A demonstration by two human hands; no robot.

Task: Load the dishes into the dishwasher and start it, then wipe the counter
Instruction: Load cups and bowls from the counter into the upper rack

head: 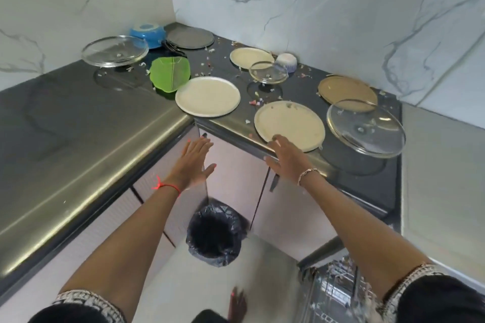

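Counter corner, as seen from my head:

- My left hand (195,162): fingers straight and together, holding nothing, in front of the cabinet door (231,173) below the counter edge.
- My right hand (286,158): fingers straight and slightly spread, holding nothing; fingertips at the near rim of a cream plate (290,123). I cannot tell if they touch it.
- Dark counter (78,118), littered with food scraps (256,101).
- White plate (207,96), overhanging the inner corner.
- Second cream plate (246,56) farther back, beside an upturned white bowl (288,60).
- Tan plate (346,89), partly under a large glass lid (366,128).
- Small glass lid (267,72); another large glass lid (114,50) at left.
- Green leaf-shaped dish (170,73), blue bowl (148,33), grey round plate (190,37).
- Bin with black liner (215,233) on the floor.
- Dishwasher rack (333,294), bottom right.
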